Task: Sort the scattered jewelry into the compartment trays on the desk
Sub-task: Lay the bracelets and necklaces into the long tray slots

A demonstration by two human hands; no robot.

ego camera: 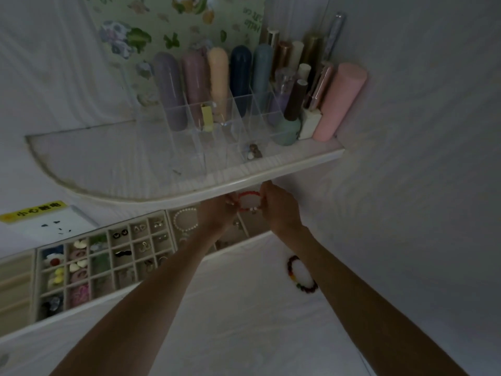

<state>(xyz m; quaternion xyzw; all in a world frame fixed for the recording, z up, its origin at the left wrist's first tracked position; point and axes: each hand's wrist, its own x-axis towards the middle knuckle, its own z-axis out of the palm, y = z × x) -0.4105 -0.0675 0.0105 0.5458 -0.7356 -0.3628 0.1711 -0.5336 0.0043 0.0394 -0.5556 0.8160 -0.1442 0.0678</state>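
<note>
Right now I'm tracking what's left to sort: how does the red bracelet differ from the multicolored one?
The red bracelet is held up between the left hand and right hand, just under the shelf edge; the multicolored bracelet lies untouched on the white surface. The red bracelet is nearly one color, while the multicolored bracelet mixes dark red, yellow and green beads. Both are beaded loops outside the trays.

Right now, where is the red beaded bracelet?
In the head view the red beaded bracelet is held up between the left hand and right hand, just below the shelf edge, right of the pearl bracelet.
</note>
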